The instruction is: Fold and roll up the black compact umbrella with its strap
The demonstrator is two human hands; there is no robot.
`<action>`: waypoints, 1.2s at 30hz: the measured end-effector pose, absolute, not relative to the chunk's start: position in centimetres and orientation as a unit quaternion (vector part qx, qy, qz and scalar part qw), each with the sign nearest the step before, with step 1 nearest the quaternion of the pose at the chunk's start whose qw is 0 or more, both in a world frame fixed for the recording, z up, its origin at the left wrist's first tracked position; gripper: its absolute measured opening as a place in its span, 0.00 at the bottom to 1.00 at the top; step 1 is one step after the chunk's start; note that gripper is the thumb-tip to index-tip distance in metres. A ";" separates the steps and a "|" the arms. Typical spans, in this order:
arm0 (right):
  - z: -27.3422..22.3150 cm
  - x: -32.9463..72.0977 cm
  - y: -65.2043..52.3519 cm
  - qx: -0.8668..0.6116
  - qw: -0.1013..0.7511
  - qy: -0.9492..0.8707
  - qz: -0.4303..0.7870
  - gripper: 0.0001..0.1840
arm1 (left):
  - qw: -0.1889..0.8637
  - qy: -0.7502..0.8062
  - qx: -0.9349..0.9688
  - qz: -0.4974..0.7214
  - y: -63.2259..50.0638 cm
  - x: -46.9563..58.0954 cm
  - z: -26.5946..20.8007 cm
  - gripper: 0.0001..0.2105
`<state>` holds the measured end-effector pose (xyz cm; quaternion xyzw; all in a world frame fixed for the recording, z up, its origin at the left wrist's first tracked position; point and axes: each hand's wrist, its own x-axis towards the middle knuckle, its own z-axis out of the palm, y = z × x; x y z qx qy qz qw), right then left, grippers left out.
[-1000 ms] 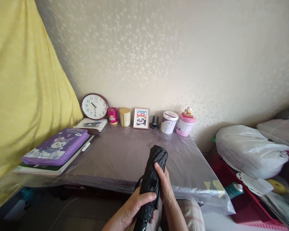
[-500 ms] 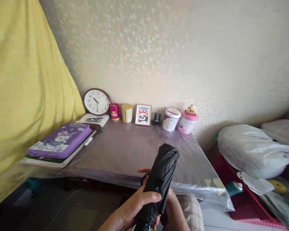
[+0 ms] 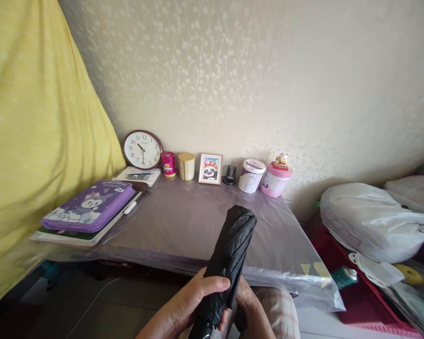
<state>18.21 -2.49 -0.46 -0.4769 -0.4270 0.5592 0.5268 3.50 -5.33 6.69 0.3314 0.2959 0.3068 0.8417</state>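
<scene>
A folded black umbrella (image 3: 233, 245) slants up from the bottom of the view, over the front edge of the table. My left hand (image 3: 201, 296) is wrapped round its lower part, with the thumb lying across the fabric and fingertips showing on the other side. My right hand (image 3: 248, 299) is against the umbrella's right side. Its fingers pass behind the fabric and are hidden. The umbrella's lower end runs out of view at the bottom.
A plastic-covered table (image 3: 169, 226) holds a purple case (image 3: 92, 205) on books at left. Along the wall stand a clock (image 3: 143, 149), tins, a picture frame (image 3: 210, 168) and tubs. A red bin (image 3: 367, 301) with white bags (image 3: 367, 221) is at right.
The umbrella has shifted slightly left, with both hands on it. Fingers of the right hand that showed left of the umbrella are now hidden behind it.
</scene>
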 end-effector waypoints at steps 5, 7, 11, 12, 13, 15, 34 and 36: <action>0.7 19.8 -3.0 -0.391 0.394 -0.488 0.674 0.17 | 0.803 0.313 0.408 0.302 -4.5 2.1 7.2 0.20; 1.2 20.2 -3.3 -0.393 0.371 -0.504 0.674 0.18 | 0.782 0.325 0.446 0.291 -4.3 1.7 7.1 0.20; 2.6 20.5 -3.9 -0.399 0.350 -0.547 0.647 0.18 | 0.735 0.383 0.467 0.308 -4.1 1.4 6.6 0.17; 2.9 20.4 -4.0 -0.401 0.344 -0.554 0.643 0.18 | 0.722 0.406 0.462 0.317 -4.1 1.4 6.4 0.17; 3.1 20.4 -4.1 -0.402 0.335 -0.560 0.642 0.18 | 0.711 0.427 0.456 0.324 -4.1 1.5 6.3 0.18; 3.3 20.3 -4.0 -0.406 0.320 -0.570 0.639 0.18 | 0.696 0.448 0.452 0.331 -4.0 1.6 6.1 0.19; 5.3 22.3 -5.3 -0.323 0.394 -0.506 0.696 0.18 | 0.724 0.439 0.435 0.308 -3.1 0.3 4.7 0.19; 4.9 22.0 -5.0 -0.331 0.419 -0.515 0.670 0.15 | 0.728 0.435 0.429 0.310 -3.0 0.4 4.7 0.20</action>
